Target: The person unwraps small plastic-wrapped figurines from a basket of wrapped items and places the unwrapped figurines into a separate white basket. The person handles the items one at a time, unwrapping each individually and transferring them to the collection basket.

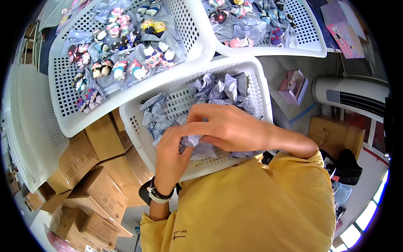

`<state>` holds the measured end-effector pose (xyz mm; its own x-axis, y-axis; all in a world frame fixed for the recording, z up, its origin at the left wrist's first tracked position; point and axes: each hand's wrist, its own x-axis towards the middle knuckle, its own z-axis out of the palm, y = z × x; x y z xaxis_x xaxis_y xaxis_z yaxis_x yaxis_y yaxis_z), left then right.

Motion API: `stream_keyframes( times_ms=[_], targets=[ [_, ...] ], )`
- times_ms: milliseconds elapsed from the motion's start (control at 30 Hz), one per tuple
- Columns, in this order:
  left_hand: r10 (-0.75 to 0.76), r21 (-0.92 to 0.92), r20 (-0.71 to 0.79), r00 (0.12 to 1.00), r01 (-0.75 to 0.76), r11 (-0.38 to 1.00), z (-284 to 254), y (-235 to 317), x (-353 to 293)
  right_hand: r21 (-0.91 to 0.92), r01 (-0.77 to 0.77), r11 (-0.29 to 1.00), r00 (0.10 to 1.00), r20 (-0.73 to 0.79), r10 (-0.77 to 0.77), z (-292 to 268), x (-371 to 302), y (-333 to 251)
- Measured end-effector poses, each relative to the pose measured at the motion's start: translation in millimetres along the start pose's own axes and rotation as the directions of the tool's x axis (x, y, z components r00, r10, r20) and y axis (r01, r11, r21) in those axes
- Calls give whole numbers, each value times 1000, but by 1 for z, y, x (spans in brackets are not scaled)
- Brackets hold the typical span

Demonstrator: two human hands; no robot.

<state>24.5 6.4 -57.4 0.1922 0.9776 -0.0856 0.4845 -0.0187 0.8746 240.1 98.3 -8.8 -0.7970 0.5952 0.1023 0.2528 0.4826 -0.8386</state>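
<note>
My left hand (pixel 171 142) and my right hand (pixel 231 126) meet above a white perforated basket (pixel 126 119). The fingers of both are closed on a crumpled, translucent grey-purple plastic bag (pixel 191 141). Whatever it contains is hidden by the fingers and the folds. More crumpled grey bags (pixel 222 89) lie in this basket, some at its far side and others left of and below my hands. A dark bracelet and a pale watch band (pixel 159 197) circle my left wrist.
Beyond stand a large white basket (pixel 57 90) and another white basket (pixel 268 51), both with small colourful figurines (pixel 119 69) on grey plastic. Cardboard boxes (pixel 103 191) crowd the left floor. A small pink box (pixel 293 87) and a white appliance (pixel 350 97) are at right.
</note>
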Motion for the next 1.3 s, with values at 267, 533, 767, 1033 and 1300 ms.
stream_keyframes(
  times_ms=[267,533,767,1033,1300],
  targets=[
    [-127,-142,70,989,136,981,-4,3,0,303,-6,953,998,-62,26,-1,-13,8],
    [-80,-127,46,996,85,988,-5,2,-2,239,6,971,1000,-27,1,-7,-15,0],
    [-6,-70,-34,999,4,998,-10,6,-3,209,-21,978,997,-65,35,-1,-18,-2],
    [-31,-89,30,999,33,995,-6,3,-7,63,54,997,997,-58,-50,2,-14,-2],
    [-54,51,67,996,51,997,-7,19,-11,205,35,978,996,-85,-18,7,-16,5]
  ],
)
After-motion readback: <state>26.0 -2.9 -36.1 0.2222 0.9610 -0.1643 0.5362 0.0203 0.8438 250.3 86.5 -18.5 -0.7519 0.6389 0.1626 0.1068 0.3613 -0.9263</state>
